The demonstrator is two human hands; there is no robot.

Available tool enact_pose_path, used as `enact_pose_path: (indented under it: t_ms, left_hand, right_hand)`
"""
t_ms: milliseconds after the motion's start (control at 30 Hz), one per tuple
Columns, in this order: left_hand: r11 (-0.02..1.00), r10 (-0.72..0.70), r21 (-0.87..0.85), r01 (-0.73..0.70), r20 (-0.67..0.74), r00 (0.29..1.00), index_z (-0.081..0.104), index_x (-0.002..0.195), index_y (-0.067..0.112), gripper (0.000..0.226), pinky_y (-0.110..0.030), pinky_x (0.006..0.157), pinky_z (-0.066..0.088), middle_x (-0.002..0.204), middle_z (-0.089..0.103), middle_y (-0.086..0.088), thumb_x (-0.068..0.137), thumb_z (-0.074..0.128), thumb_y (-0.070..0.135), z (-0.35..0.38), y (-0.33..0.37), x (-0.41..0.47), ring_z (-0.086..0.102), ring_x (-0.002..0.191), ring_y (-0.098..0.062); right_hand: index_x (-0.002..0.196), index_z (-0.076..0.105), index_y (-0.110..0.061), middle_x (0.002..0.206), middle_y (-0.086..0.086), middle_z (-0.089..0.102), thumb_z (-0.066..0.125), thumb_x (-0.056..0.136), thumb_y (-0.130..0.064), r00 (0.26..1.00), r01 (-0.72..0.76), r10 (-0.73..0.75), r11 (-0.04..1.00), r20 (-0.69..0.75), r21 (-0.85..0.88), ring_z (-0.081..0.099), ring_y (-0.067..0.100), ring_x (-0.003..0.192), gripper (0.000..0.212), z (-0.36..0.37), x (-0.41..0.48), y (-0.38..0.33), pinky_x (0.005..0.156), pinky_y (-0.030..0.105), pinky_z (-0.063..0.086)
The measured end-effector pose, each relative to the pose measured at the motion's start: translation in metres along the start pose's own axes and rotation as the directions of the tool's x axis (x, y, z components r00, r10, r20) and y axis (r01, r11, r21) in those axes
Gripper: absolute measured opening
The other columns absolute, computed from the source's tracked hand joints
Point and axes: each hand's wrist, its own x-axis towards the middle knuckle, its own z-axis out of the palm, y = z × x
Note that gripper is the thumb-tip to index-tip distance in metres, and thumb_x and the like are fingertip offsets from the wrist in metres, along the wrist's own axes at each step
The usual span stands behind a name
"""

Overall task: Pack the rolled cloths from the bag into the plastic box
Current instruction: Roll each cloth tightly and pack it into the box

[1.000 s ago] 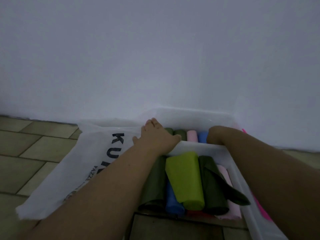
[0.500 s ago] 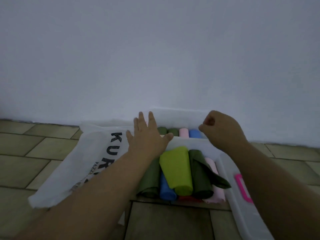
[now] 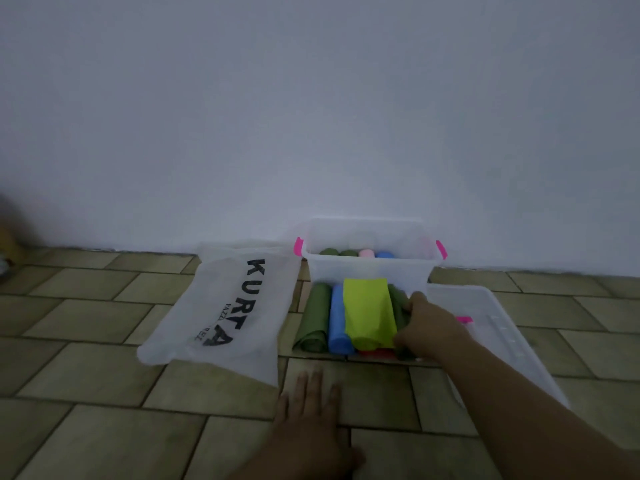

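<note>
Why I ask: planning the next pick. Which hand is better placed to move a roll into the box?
Right. The right hand grips the dark green roll in front of the plastic box; the left hand lies flat on the floor, apart from the rolls.

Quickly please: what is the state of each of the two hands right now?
Left hand: open, flat on the floor.
Right hand: gripping the dark green rolled cloth.

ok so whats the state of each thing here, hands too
plastic box: open, four rolls inside
lid: off, lying on the floor
bag: lying flat on the floor
lime green roll: atop the pile before the box
dark green roll: in the pile, gripped
right hand: grips the dark green roll
left hand: flat on the floor, holding nothing
</note>
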Motion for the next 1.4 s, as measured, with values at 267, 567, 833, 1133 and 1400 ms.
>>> enact_pose_path:
  t_ms: [267,567,833,1133,1400]
  left_hand:
    - [0.999,-0.044,-0.007,0.045,0.119,0.992,-0.019,0.146,0.031,0.098,-0.049,0.111,-0.013,0.154,-0.030,-0.004,0.076,0.034,0.072,0.004,-0.003,0.009,-0.030,0.139,-0.024]
    - [0.998,-0.013,-0.061,0.019,0.087,0.996,-0.001,0.151,0.028,0.092,-0.050,0.112,-0.011,0.157,-0.022,-0.005,0.077,0.044,0.061,0.001,-0.002,0.002,-0.028,0.140,-0.023]
    - [0.299,-0.300,-0.946,0.124,0.030,0.953,0.045,0.137,0.011,0.054,-0.023,0.080,0.043,0.137,0.049,-0.013,0.087,0.061,0.024,-0.046,0.001,0.009,0.048,0.118,-0.026]
    - [0.787,-0.134,-0.607,0.108,0.002,0.991,0.039,0.138,0.017,0.069,-0.027,0.086,0.041,0.135,0.048,-0.008,0.079,0.070,0.035,-0.049,0.023,0.030,0.050,0.115,-0.022]
    - [0.961,0.190,-0.220,-0.166,0.091,0.978,0.042,0.138,0.032,0.072,-0.029,0.093,0.039,0.139,0.047,0.003,0.074,0.074,0.043,-0.051,-0.008,-0.003,0.046,0.121,-0.018]
  right_hand:
    - [0.147,0.017,-0.017,0.131,0.006,0.051,0.076,0.062,-0.045,0.997,-0.025,0.022,0.999,0.076,0.039,0.056,0.019,0.105,0.106,0.035,-0.070,0.041,0.087,0.030,0.049]
    - [0.139,0.028,-0.022,0.112,0.005,0.041,0.069,0.066,-0.046,0.986,-0.010,0.010,1.000,-0.168,0.005,0.047,0.024,0.101,0.086,0.034,-0.100,0.034,0.080,0.035,0.047]
    - [0.130,0.044,-0.029,0.109,-0.006,0.054,0.063,0.079,-0.023,0.982,0.092,-0.141,0.941,0.127,0.326,0.056,0.009,0.087,0.054,0.058,-0.114,-0.008,0.061,0.019,0.045]
    - [0.109,0.055,-0.022,0.103,0.010,0.067,0.055,0.078,0.002,0.983,-0.116,-0.014,0.717,0.180,0.688,0.062,0.028,0.092,0.040,0.065,-0.095,-0.002,0.079,0.039,0.052]
    - [0.135,0.041,-0.040,0.136,-0.011,0.046,0.050,0.082,-0.013,0.892,0.435,-0.420,0.898,0.166,-0.067,0.038,0.013,0.124,0.060,0.058,-0.114,0.009,0.106,0.029,0.032]
